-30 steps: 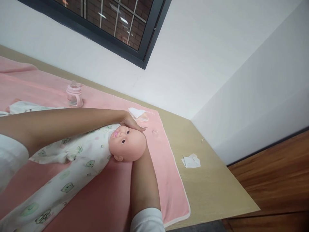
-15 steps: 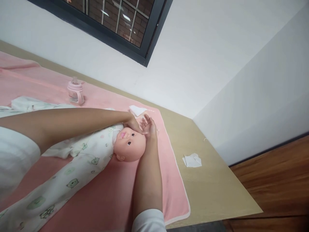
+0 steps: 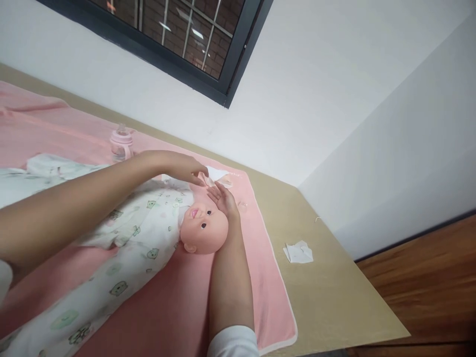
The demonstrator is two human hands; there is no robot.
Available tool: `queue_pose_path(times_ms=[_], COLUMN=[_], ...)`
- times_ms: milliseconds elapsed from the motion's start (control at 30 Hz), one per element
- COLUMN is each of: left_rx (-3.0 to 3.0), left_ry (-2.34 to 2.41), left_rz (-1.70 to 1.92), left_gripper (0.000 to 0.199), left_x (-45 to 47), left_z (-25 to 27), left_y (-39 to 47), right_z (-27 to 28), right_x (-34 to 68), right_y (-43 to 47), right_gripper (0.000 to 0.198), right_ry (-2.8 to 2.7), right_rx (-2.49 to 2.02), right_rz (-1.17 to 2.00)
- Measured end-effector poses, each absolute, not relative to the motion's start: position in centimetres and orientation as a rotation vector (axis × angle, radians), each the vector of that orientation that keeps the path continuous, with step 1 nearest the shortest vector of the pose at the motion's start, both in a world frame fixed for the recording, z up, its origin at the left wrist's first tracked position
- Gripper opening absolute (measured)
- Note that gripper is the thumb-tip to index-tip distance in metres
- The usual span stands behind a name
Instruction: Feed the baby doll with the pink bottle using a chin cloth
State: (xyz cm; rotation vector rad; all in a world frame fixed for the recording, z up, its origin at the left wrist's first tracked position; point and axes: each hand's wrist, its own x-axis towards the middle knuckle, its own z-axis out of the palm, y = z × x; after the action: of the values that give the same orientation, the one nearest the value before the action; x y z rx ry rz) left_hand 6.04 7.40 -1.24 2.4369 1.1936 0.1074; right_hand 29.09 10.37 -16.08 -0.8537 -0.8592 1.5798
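Note:
A baby doll (image 3: pixel 204 228) in a white sleepsuit with green animal prints lies on its back on a pink blanket (image 3: pixel 148 307). My right hand (image 3: pixel 225 201) is open with its palm turned up, just beyond the top of the doll's head; that forearm runs alongside the head. From the left, my left arm reaches over the doll's body. My left hand (image 3: pixel 182 166) hovers past the doll's shoulder with fingers loosely bent and apart, nothing visible in them. Close to its fingertips lies a white tissue (image 3: pixel 216 173) on the blanket.
A pink-topped baby bottle (image 3: pixel 121 144) with a handle stands on the blanket behind my left forearm. On the wooden tabletop (image 3: pixel 323 297) at the right lies another folded white tissue (image 3: pixel 298 252). A white wall with a dark-framed window (image 3: pixel 223 94) rises behind.
My left hand has lifted away from my right hand and the doll's head, moving left and back. My right hand stays beside the head with its fingers now tilted left. The view shifts slightly.

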Motion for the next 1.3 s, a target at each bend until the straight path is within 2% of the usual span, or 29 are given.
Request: queue_pose_path(times_ms=[233,433,600,767,967,1067,1200,1300], left_rx=[2.436,2.449,2.406,2.393,2.403,2.455,2.578,2.624], left_ry=[1.318,1.289,1.276,1.306,1.354,1.341,1.209,1.155], left_rz=[0.065,0.139,0.179,0.218,0.178,0.233,0.381,0.44], left_gripper=[0.061,0.061,0.061,0.06,0.058,0.058,0.055,0.051], left_x=[1.0,0.9,-0.5,-2.1,-2.9,-3.1,-3.3,-3.1], left_z=[-0.8,-0.5,0.5,0.7,0.8,0.8,0.7,0.6], left_y=[4.4,3.6,3.0,3.2,3.1,2.9,2.3,2.1], right_z=[-16.4,-16.8,-17.0,-17.2,-15.6,-13.5,-10.2,-7.8], right_x=[28.8,28.9,29.1,29.1,29.6,30.2,31.1,31.3], right_y=[10.6,10.8,11.2,11.6,10.6,9.8,8.8,7.8], right_gripper=[0.034,0.062,0.069,0.063,0.044,0.033,0.031,0.028], right_ry=[-0.85,-0.946,-0.951,-0.961,-0.966,-0.976,-1.122,-1.361], right_rx=[-0.845,-0.831,-0.825,-0.851,-0.917,-1.078,-1.324,-1.496], right_rz=[1.552,1.537,1.531,1.512,1.393,1.207,0.928,0.597])
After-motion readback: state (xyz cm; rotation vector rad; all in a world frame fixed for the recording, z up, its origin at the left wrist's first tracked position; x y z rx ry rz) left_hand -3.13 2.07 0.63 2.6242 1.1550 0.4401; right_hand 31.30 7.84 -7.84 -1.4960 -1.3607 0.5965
